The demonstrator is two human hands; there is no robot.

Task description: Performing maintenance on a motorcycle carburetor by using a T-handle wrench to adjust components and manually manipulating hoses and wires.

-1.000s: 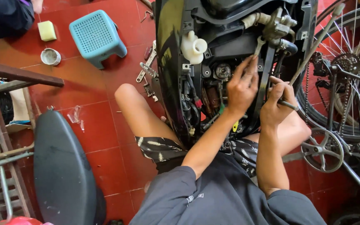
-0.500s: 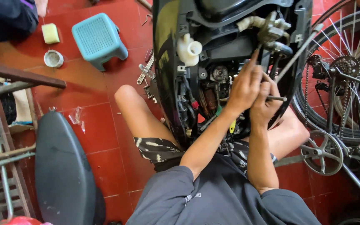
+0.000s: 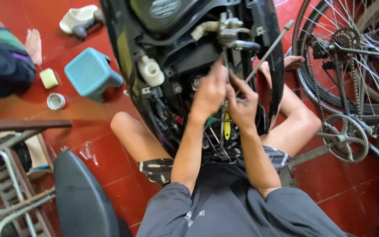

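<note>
Hands, centre of frame: our left hand (image 3: 209,94) reaches into the open scooter body (image 3: 154,66), fingers curled together on something inside that we cannot make out. Our right hand (image 3: 242,107) sits just beside it, touching, closed around a long thin metal rod (image 3: 268,50) that slants toward the upper right.

Parts under the hands: a yellow-handled tool (image 3: 227,127) hangs among wires below the fingers. A white plastic bottle (image 3: 151,72) sits left of the hands, inside the frame.

Floor, upper left: a blue plastic stool (image 3: 91,72) tipped on red tiles (image 3: 110,158), a small round tin (image 3: 55,101), a yellow sponge (image 3: 48,78). Another person's bare foot (image 3: 33,44) rests at the far upper left.

Right side: a bicycle wheel (image 3: 352,57) and crank (image 3: 345,138), close to our right knee.

Lower left: a black seat (image 3: 82,197) and a metal rack (image 3: 5,184).

Risks, as we judge them: both hands crowd one tight spot, so the rod could slip and strike a knuckle or snag a wire. A loosened small part could drop into the frame and be lost from sight.
</note>
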